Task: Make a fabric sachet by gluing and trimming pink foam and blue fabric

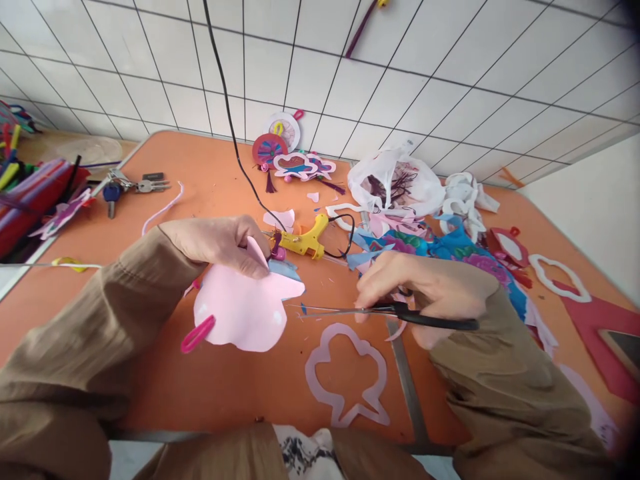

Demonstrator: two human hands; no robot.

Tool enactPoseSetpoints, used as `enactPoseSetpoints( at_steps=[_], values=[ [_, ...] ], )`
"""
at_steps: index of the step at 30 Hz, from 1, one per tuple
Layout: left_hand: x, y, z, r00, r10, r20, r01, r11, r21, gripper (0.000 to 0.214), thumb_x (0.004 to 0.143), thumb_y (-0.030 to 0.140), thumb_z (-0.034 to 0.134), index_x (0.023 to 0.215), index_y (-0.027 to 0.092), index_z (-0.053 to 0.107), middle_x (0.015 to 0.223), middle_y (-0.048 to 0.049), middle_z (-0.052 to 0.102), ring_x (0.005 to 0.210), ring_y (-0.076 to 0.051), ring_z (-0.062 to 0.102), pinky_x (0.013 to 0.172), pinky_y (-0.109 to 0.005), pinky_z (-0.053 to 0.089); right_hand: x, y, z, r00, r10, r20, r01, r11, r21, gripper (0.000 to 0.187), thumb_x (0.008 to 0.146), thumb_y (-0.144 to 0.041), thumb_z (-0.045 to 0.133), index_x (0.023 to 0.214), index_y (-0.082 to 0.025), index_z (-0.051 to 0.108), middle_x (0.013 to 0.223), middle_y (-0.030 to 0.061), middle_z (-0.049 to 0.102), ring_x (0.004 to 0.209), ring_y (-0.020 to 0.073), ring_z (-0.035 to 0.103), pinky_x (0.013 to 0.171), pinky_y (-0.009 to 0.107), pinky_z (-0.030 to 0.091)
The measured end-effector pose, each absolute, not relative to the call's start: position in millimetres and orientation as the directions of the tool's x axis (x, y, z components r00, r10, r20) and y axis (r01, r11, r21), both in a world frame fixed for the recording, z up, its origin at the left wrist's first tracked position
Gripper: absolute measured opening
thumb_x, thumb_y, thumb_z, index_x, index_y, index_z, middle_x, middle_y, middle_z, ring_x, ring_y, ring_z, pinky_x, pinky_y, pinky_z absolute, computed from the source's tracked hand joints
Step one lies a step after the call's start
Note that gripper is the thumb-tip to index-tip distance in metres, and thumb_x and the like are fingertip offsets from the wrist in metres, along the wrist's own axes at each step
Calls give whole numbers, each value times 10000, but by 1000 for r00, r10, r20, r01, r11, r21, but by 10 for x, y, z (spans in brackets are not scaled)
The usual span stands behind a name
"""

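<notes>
My left hand (227,245) is closed on a pink felt cutout (243,310), pinching its upper edge between thumb and fingers. A bright pink loop (198,335) sticks out at the cutout's lower left, and a small pink bell (279,253) shows by my fingertips. My right hand (425,287) has its fingers in the handles of black-handled scissors (395,311), whose blades point left, a short way from the cutout's right edge. Below the blades a pale pink scalloped frame (311,373) lies flat on the orange table (225,393).
Behind my hands lies a yellow glue gun (307,239) with a black cord. Finished ornaments (295,165) and a white plastic bag (390,180) stand by the tiled wall. Flowered blue fabric (450,250) and scraps spread at right; keys (145,183) are at left.
</notes>
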State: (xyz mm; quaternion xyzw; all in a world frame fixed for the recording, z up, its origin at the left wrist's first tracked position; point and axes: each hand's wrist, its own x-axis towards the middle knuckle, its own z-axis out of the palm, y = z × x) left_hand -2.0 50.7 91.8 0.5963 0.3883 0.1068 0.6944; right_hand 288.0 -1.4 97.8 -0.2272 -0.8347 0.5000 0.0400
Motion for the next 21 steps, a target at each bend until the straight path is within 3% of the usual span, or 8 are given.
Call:
enactPoseSetpoints(
  at_steps=[4, 7, 9, 13, 17, 21],
  values=[
    [-51, 516, 944, 686, 613, -392, 288, 266, 920, 295, 448, 188, 891, 385, 176, 603, 390, -10, 510, 338, -128, 441, 354, -257, 326, 2997, -36, 954, -786, 598, -156, 287, 130, -949, 634, 742, -688, 607, 962, -103, 716, 665, 27, 600, 557, 100, 549, 494, 206, 381],
    [-53, 522, 939, 675, 650, -349, 255, 238, 937, 239, 509, 272, 872, 454, 155, 671, 439, -41, 564, 377, -151, 490, 368, -260, 354, 2935, -45, 852, -676, 718, -166, 157, -81, -984, 629, 705, -656, 683, 1028, -117, 668, 680, 6, 589, 517, 84, 542, 486, 198, 401],
    [-46, 530, 918, 708, 644, -289, 233, 173, 957, 224, 595, 308, 828, 516, 139, 704, 483, -45, 589, 424, -139, 509, 398, -242, 379, 2817, -45, 744, -668, 733, -129, 83, -100, -992, 563, 754, -587, 689, 1039, -103, 653, 709, 20, 594, 546, 90, 562, 494, 194, 416],
    [-22, 546, 863, 742, 643, -190, 164, 102, 981, 204, 680, 264, 777, 557, 124, 695, 484, -10, 567, 445, -102, 494, 414, -203, 381, 2571, -61, 528, -684, 725, 78, -190, -74, -979, 569, 799, -573, 651, 1122, -109, 587, 725, 19, 584, 537, 95, 553, 470, 200, 420],
    [-12, 556, 828, 742, 650, -163, 131, 98, 986, 275, 732, 248, 748, 517, 121, 631, 447, 29, 492, 408, -63, 412, 380, -175, 330, 2494, -113, 504, -722, 683, 113, -278, -137, -951, 517, 787, -580, 667, 1006, -119, 580, 722, 23, 595, 494, 77, 525, 432, 184, 354],
    [-21, 569, 813, 743, 652, -151, 120, 92, 988, 350, 737, 244, 746, 466, 121, 563, 442, 40, 449, 405, -49, 382, 371, -165, 304, 2524, -138, 588, -735, 660, 158, -320, -133, -938, 562, 819, -520, 669, 1193, -115, 560, 706, 14, 589, 505, 79, 532, 445, 186, 354]
  ],
)
